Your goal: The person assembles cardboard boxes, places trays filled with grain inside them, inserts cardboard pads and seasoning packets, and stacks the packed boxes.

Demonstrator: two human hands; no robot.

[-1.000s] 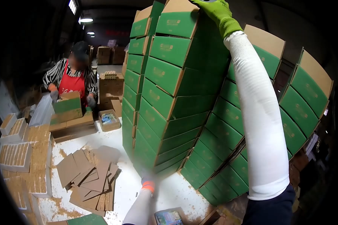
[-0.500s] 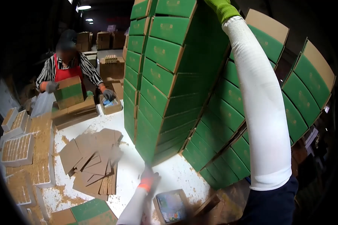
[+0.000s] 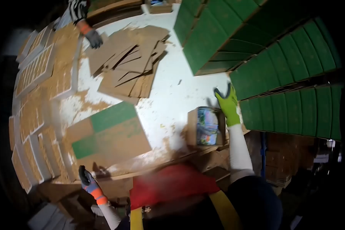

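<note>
My right hand (image 3: 228, 104), in a lime-green glove with dark fingertips, is open with thumb and fingers spread. It hovers beside an open small cardboard box (image 3: 192, 128) that holds colourful printed packets (image 3: 207, 126). My left hand (image 3: 91, 184), gloved in grey and orange with dark fingertips, is held at the table's front edge. Its fingers are extended and nothing shows in them. Just beyond it lies a flat green-and-brown cardboard piece (image 3: 120, 140), apart from the hand.
Stacks of green boxes (image 3: 218, 30) rise at the right. Loose brown cardboard sheets (image 3: 136, 73) are piled mid-table. White trays (image 3: 36, 71) with sawdust-like material line the left. A co-worker's gloved hand (image 3: 92, 38) reaches to the sheets. Sawdust litters the white tabletop (image 3: 166, 99).
My right hand has come down from the top of the box stack to beside the small box. My left hand has moved left from the stack's base. The view has tilted down.
</note>
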